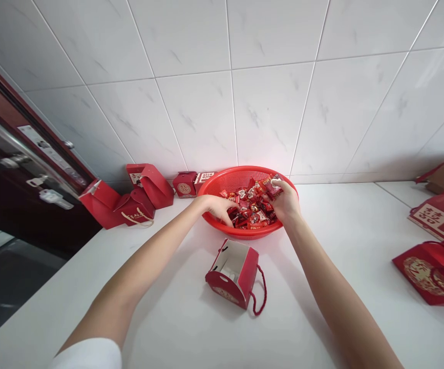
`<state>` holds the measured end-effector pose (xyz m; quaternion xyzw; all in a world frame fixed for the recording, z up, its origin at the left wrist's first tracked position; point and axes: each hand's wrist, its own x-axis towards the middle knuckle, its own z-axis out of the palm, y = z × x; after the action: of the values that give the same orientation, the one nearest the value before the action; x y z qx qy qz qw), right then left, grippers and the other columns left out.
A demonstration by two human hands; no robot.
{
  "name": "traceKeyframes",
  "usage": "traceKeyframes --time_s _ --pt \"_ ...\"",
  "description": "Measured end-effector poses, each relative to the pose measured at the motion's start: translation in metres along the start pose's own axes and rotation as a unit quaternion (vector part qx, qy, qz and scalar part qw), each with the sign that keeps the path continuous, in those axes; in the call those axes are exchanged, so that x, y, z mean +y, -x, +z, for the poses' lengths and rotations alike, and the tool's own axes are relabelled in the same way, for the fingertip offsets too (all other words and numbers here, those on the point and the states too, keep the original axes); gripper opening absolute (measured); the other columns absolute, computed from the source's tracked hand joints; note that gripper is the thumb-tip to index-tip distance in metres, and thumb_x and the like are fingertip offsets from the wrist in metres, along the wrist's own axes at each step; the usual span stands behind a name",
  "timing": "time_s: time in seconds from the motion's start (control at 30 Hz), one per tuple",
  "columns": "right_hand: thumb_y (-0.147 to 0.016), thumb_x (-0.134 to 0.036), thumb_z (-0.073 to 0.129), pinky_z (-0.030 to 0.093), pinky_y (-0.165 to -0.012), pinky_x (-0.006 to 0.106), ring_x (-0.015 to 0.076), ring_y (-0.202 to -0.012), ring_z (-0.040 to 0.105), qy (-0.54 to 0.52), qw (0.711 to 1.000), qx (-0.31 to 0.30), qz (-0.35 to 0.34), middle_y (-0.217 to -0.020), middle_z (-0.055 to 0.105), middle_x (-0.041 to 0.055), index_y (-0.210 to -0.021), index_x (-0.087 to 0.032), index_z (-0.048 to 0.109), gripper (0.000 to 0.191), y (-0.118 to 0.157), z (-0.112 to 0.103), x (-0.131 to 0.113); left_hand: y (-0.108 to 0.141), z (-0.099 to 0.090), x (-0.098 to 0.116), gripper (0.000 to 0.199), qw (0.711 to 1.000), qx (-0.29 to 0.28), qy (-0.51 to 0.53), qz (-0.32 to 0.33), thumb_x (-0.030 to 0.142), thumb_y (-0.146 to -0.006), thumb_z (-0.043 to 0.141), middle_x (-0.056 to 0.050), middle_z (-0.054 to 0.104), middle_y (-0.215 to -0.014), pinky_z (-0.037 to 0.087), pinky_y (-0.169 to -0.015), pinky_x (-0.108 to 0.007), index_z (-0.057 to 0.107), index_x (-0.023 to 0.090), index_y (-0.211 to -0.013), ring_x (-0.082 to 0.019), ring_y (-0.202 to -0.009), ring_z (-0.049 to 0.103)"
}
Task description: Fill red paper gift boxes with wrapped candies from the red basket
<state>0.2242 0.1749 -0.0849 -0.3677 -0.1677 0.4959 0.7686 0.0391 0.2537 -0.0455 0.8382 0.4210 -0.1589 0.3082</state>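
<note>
Wrapped sweets (274,189) are pinched between the thumb and fingers of the right hand (288,202), above the candy pile (255,215) in the red plastic basket (248,234). The left hand's (219,207) fingers are curved and spread among the pile; whether anything is gripped there cannot be told. The rope-handled gift box (234,281) is stood open in front, with no sweets visible inside; plenty are left in the basket.

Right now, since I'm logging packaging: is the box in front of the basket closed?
No, the box stands open, its pale inside showing.
</note>
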Motion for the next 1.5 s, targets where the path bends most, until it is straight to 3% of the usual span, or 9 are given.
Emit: traceKeyframes --time_s 0.17,0.33,0.47,0.6,0.83,1.03,1.13,1.27,1.5 --pt "-0.055 -0.02 0.074 0.051 -0.048 0.023 0.0136 -0.065 0.06 0.005 1.0 0.007 0.006 -0.066 0.063 -0.0042 -0.066 -0.021 0.061 0.017 0.002 0.002 -0.003 0.001 0.001 0.008 0.102 0.997 -0.041 -0.07 -0.021 0.035 -0.055 0.077 -0.008 0.078 -0.11 0.055 -0.074 -0.028 0.05 0.02 -0.152 -0.029 -0.093 0.073" --pt "-0.056 -0.02 0.073 0.05 -0.048 0.023 0.0134 -0.064 0.06 0.012 1.0 0.008 0.013 -0.065 0.063 -0.0041 -0.066 -0.021 0.061 0.015 0.003 0.003 -0.003 0.008 0.001 -0.001 0.103 0.999 -0.033 -0.015 -0.001 0.039 -0.063 0.073 -0.008 0.079 -0.102 0.054 -0.078 -0.029 0.04 0.016 -0.157 -0.029 -0.096 0.073" --pt "-0.057 -0.021 0.073 0.05 -0.048 0.023 0.014 -0.064 0.061 0.015 1.0 0.005 0.015 -0.064 0.063 -0.0043 -0.066 -0.022 0.061 0.015 0.003 0.003 -0.002 0.012 0.003 -0.011 0.096 0.999 0.024 -0.018 0.043 0.046 -0.064 0.078 -0.011 0.068 -0.137 0.05 -0.094 -0.029 0.048 0.02 -0.152 -0.032 -0.12 0.065" --pt "-0.056 -0.02 0.073 0.051 -0.05 0.024 0.014 -0.065 0.061 0.017 1.0 0.007 0.012 -0.067 0.065 -0.0041 -0.066 -0.022 0.061 0.016 0.001 0.002 -0.002 0.007 0.007 -0.013 0.091 0.997 0.009 -0.021 0.079 0.046 -0.063 0.079 -0.01 0.055 -0.153 0.045 -0.102 -0.029 0.054 0.022 -0.147 -0.032 -0.135 0.054" --pt "-0.057 -0.021 0.072 0.051 -0.05 0.024 0.0142 -0.066 0.061 0.021 1.0 0.011 0.013 -0.067 0.065 -0.0039 -0.067 -0.022 0.061 0.015 -0.001 0.001 -0.002 0.0 0.013 -0.014 0.075 0.995 0.024 -0.031 0.097 0.041 -0.066 0.077 -0.006 0.076 -0.109 0.048 -0.073 -0.026 0.063 0.018 -0.135 -0.027 -0.095 0.069" --pt "-0.057 -0.02 0.073 0.05 -0.05 0.023 0.0135 -0.067 0.061 0.019 1.0 0.009 0.015 -0.068 0.064 -0.0045 -0.066 -0.021 0.061 0.015 0.001 0.002 -0.003 0.001 0.014 -0.017 0.079 0.988 0.029 -0.026 0.147 0.031 -0.066 0.077 -0.008 0.066 -0.139 0.049 -0.092 -0.029 0.058 0.022 -0.142 -0.03 -0.121 0.063" --pt "-0.057 -0.02 0.072 0.05 -0.05 0.024 0.0138 -0.065 0.061 0.02 1.0 0.006 0.016 -0.066 0.064 -0.0046 -0.066 -0.021 0.061 0.015 0.002 0.002 -0.003 -0.003 0.019 -0.019 0.08 0.988 0.039 -0.019 0.148 0.025 -0.066 0.077 -0.006 0.077 -0.111 0.052 -0.083 -0.029 0.057 0.023 -0.144 -0.028 -0.103 0.071" --pt "-0.057 -0.02 0.072 0.05 -0.05 0.024 0.0143 -0.065 0.062 0.024 1.0 0.003 0.014 -0.067 0.065 -0.0042 -0.067 -0.022 0.061 0.015 0.001 0.001 -0.002 -0.01 0.022 -0.026 0.076 0.97 0.129 0.118 0.166 0.023 -0.072 0.073 -0.003 0.077 -0.09 0.053 -0.074 -0.029 0.055 0.02 -0.145 -0.022 -0.081 0.072" --pt "-0.057 -0.021 0.073 0.052 -0.052 0.024 0.0144 -0.068 0.063 0.031 0.999 -0.005 0.014 -0.071 0.066 -0.0038 -0.068 -0.022 0.061 0.017 -0.002 -0.001 0.0 -0.019 0.019 -0.036 0.056 0.895 0.279 0.291 0.193 0.037 -0.072 0.08 -0.007 0.078 -0.092 0.057 -0.087 -0.038 0.066 0.016 -0.123 -0.022 -0.086 0.074"
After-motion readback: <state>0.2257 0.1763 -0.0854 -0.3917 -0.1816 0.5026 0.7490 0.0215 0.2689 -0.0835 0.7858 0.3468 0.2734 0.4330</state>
